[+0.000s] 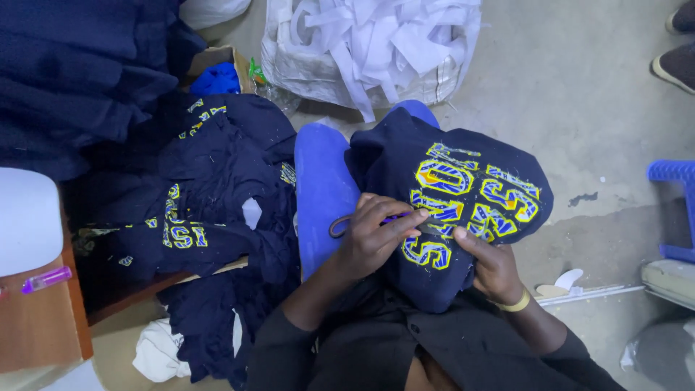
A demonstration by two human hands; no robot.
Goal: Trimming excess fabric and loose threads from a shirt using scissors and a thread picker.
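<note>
Navy cloth fills most of the view: a heap of dark blue garments (210, 195) with yellow-and-blue stitched lettering spills over the wooden surface (43, 326) at the left and down toward the concrete floor (579, 94), well apart from a big white sack of fabric strips (376, 43) at the top. Nearer, one navy embroidered garment (449, 210) is draped over the person's knee, which is clad in bright blue; stretched over that rounded support, the lettering lies taut and faces up, easy to work on. The right hand (496, 268), a yellow band at its wrist, pinches the cloth just beside the lettering, its fingers closed on the fabric, seemingly to keep it taut. The left hand (373, 239) rests on the garment with fingers closed around small scissors (347, 224), whose dark loop handle sticks out to the left and whose tip points at the embroidery. A blue plastic stool (673, 210) stands at the right edge, and a small purple lighter (45, 279) lies on the surface.
</note>
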